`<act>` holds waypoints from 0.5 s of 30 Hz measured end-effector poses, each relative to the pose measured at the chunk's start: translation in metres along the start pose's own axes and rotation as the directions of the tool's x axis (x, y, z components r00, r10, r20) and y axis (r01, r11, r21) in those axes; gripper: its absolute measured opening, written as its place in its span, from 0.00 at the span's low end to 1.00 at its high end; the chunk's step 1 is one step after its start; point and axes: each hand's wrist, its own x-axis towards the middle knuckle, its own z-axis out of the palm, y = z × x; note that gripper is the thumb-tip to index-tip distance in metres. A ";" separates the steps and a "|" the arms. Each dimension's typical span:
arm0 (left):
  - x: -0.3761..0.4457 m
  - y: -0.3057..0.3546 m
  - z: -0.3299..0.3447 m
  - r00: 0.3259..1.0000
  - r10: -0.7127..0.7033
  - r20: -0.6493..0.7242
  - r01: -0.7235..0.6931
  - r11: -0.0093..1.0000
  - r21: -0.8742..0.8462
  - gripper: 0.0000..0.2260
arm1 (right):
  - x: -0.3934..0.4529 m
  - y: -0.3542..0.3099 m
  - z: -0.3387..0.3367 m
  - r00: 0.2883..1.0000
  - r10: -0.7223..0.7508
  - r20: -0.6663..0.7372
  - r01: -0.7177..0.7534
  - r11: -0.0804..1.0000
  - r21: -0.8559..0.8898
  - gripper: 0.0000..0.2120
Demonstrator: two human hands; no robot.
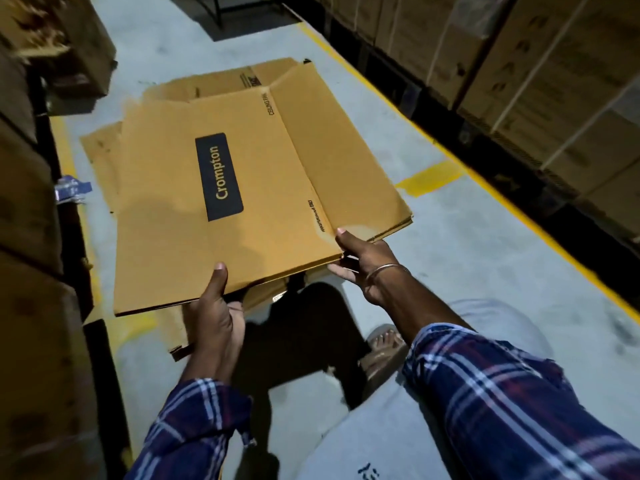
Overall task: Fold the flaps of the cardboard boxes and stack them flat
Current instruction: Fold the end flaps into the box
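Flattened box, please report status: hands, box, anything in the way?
Both hands, left and right, grip flattened box by near edge. Held over flat cardboard pile on floor. Nothing blocking.

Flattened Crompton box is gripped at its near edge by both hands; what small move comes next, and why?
Probably lower the flattened box forward onto the flat cardboard pile and let go. The left hand and right hand pinch its near edge, it already lies flat, and it hovers tilted right over the pile on the floor.
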 end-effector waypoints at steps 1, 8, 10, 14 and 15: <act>0.003 -0.003 0.000 1.000 -0.003 -0.028 0.003 1.000 -0.009 0.12 | 0.000 0.003 0.000 1.000 0.024 0.005 -0.024 1.000 -0.016 0.13; 0.044 -0.039 -0.023 0.966 -0.190 -0.173 0.177 0.980 -0.088 0.15 | -0.003 0.015 0.004 0.983 0.183 -0.026 -0.184 0.962 -0.201 0.17; 0.050 -0.054 -0.032 0.943 -0.295 -0.155 0.286 0.955 -0.079 0.10 | -0.004 0.016 0.002 0.988 0.153 0.007 -0.147 0.960 -0.238 0.20; 0.046 -0.089 -0.045 0.912 -0.378 -0.161 0.385 0.923 0.015 0.14 | -0.007 0.014 0.002 0.990 0.134 0.031 -0.119 0.949 -0.293 0.14; 0.043 -0.096 -0.047 0.911 -0.377 -0.168 0.388 0.921 0.040 0.16 | -0.008 0.014 0.002 0.991 0.133 0.035 -0.117 0.948 -0.297 0.12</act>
